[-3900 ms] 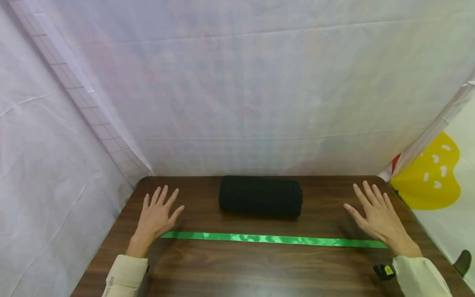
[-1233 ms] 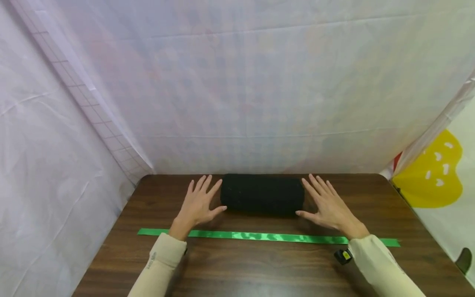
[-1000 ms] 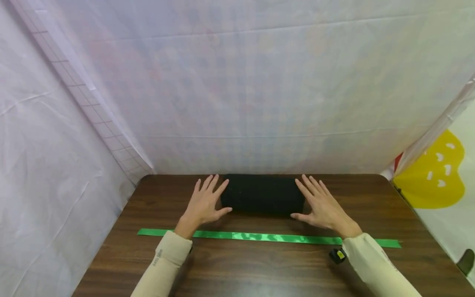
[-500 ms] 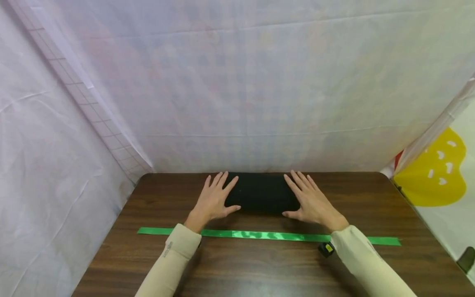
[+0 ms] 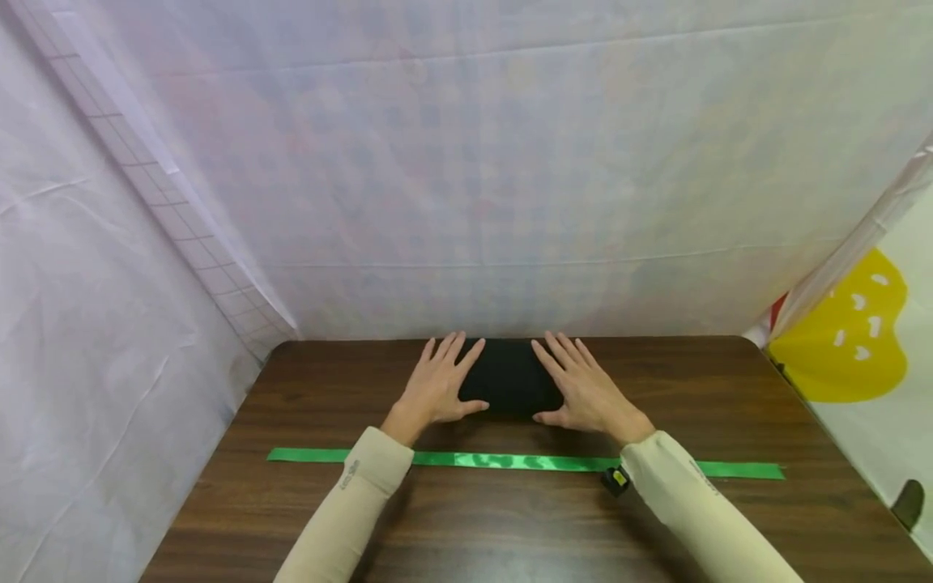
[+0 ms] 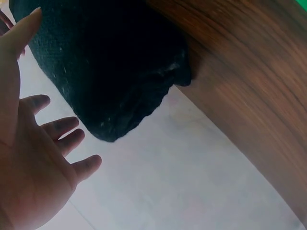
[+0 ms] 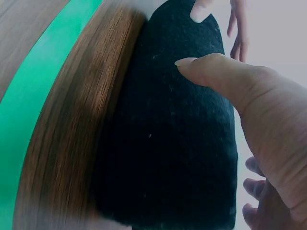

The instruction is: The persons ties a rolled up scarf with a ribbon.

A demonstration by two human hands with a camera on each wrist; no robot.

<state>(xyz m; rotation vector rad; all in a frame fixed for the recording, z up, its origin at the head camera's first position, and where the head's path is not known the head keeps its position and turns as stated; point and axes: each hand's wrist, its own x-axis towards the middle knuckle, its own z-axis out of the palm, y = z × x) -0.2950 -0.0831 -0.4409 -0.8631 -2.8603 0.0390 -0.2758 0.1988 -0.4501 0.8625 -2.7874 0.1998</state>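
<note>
A black fabric roll (image 5: 510, 376) lies lengthwise near the table's back edge in the head view. My left hand (image 5: 436, 387) overlaps its left end, and my right hand (image 5: 585, 395) overlaps its right end. Both hands have spread, straight fingers and hold nothing. In the left wrist view, folded layers show at the end of the roll (image 6: 105, 62), with the fingers of my left hand (image 6: 38, 167) past its far side. The right wrist view has the thumb of my right hand (image 7: 268, 105) reaching across the roll (image 7: 168, 143).
A strip of green tape (image 5: 510, 461) crosses the brown wooden table (image 5: 503, 526) in front of the roll. White sheeting (image 5: 466, 178) hangs behind the table and at its left. A yellow shape (image 5: 845, 340) shows beyond the right edge.
From wide apart on either side, both hands have come inward to overlap the roll's ends, moving closer together over the last second. The roll stays in about the same place.
</note>
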